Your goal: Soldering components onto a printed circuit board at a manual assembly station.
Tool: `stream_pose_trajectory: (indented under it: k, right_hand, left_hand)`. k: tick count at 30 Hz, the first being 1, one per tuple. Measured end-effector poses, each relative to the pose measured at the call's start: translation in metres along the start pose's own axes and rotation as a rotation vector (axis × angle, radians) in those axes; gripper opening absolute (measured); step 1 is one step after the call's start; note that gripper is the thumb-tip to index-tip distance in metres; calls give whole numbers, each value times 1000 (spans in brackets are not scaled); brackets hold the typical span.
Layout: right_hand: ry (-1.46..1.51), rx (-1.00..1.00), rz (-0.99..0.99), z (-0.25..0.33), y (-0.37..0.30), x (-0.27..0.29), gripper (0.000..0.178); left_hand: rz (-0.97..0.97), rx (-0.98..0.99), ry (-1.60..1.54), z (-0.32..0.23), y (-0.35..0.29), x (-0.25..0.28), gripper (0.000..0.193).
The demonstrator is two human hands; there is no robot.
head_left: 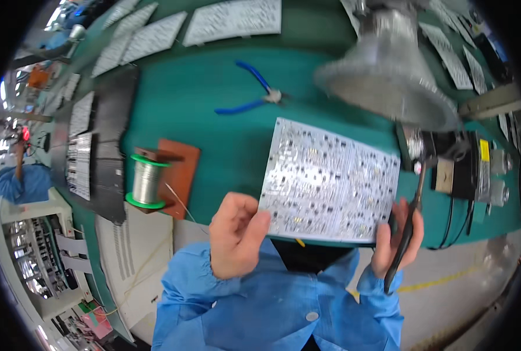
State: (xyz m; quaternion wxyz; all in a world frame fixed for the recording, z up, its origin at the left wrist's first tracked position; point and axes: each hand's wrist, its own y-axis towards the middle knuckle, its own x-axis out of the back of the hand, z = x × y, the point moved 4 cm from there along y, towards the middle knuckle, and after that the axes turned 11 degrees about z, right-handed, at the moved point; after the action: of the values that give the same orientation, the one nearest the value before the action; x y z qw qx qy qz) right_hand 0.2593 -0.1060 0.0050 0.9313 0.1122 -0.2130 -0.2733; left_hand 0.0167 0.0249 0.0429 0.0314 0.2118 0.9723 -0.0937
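A white circuit board (330,181) dotted with small parts is held up, slightly tilted, before my chest. My left hand (237,234) pinches its lower left edge between thumb and fingers. At its lower right corner is my right hand (383,254), which has a soldering iron (407,237) with a dark handle lying across its fingers. The iron's shaft points up, away from me, toward a small stand (411,146). My right thumb rests at the board's edge; some fingers are hidden behind board and iron.
Blue-handled cutters (272,96) lie on the green mat (184,76). A solder spool (147,181) sits on a brown holder (181,169) at left. An extraction funnel (389,76) hangs above, with a black box (468,169) at right. More boards (234,22) line the back.
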Motion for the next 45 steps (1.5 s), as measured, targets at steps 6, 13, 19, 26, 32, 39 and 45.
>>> stream_pose_trajectory:
  k: [6,13,19,26,32,39,45]
  right_hand:
    - [146,387,-59,19,-7,4,59]
    - [68,122,-81,-8,-2,11,54]
    - [20,158,-29,-5,-2,7,51]
    - [-40,148,6,-10,-3,8,50]
    - [-63,156,38,-13,-3,6,49]
    - [-53,143,34,-14,0,7,49]
    - [-48,144,38,-15,-1,8,50]
  left_hand:
    - [-75,-93,-169,-54,-13,79,6]
    - [-270,-248,57,-132,73,171,18]
    - [-167,-200,-40,-147,239,199,26]
    - [-447,28,646,-139,403,219,50]
    - [-339,110,1443,-100,405,107,80]
    - [-94,288,1529,-48,369,38,106]
    - [-119,308,1610,-56,374,70,104]
